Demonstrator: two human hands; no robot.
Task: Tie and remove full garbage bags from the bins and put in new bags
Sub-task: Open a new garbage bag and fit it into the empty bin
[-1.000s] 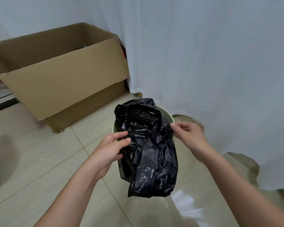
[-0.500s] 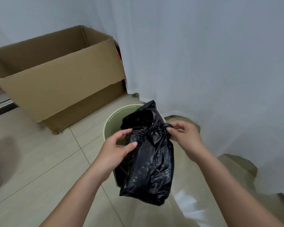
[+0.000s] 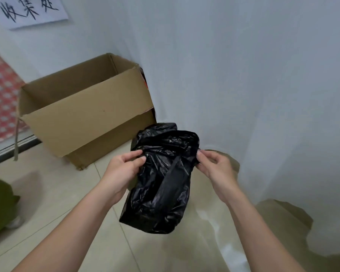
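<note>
Tiled floor (image 3: pixel 47 193), white curtain (image 3: pixel 243 75) on the right, open cardboard box (image 3: pixel 82 122) against the wall behind. I've got the black bag (image 3: pixel 161 179) held in the air between both hands, out in front of the box. Left hand (image 3: pixel 122 169) pinches the bag's upper left edge between thumb and fingers; right hand (image 3: pixel 214 165) pinches the upper right edge the same way. Each grip is closed on the plastic, nothing loose.

My read: this is the new liner and I'm hunting for its mouth. To do it well: rub the two layers apart at the top edge with the thumbs, pull the hands away from each other, let the bottom hang free, then shake once to fill it with air.

Can't see the bin at all; likely hidden behind or below the bag. Can't tell which end of the bag is the opening; it's too crumpled. Box contents aren't visible. Paper sign (image 3: pixel 29 10) top left is cut off. Dark green shape (image 3: pixel 0 205) at the left edge: unclear what it is.
</note>
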